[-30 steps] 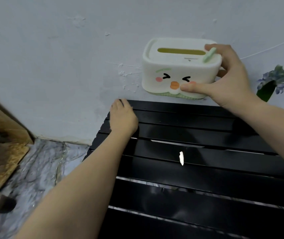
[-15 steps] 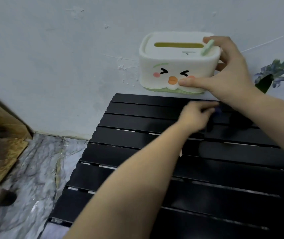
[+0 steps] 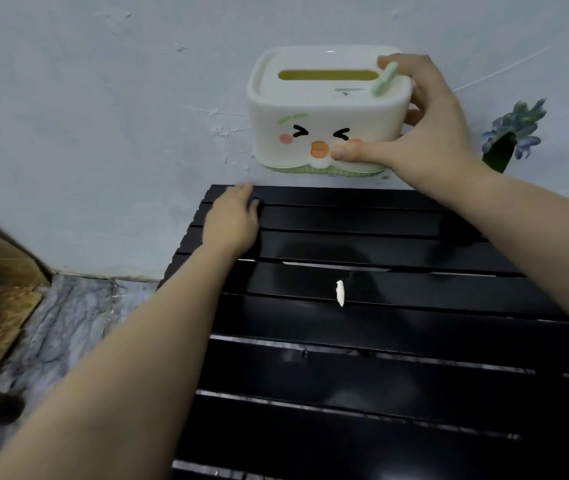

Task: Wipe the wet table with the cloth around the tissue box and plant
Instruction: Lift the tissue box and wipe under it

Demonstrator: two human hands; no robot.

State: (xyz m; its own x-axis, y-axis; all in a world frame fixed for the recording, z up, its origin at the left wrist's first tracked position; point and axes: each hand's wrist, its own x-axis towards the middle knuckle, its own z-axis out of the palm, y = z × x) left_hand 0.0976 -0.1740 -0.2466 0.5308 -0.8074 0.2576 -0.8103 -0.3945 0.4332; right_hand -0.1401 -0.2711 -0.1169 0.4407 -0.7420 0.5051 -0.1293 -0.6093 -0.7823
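Head view: right hand grips the tissue box, thumb on its front and fingers over the top, lifted above the far edge of the table. Left hand presses palm-down on the far-left slats; any cloth beneath is hidden. Plant stands just right.

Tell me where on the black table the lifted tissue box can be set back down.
Free: the far slats between the left hand and the right forearm, under the tissue box held by the right hand; also the near slats past the white scrap. Crowded: the far left corner of the table, under the left hand.
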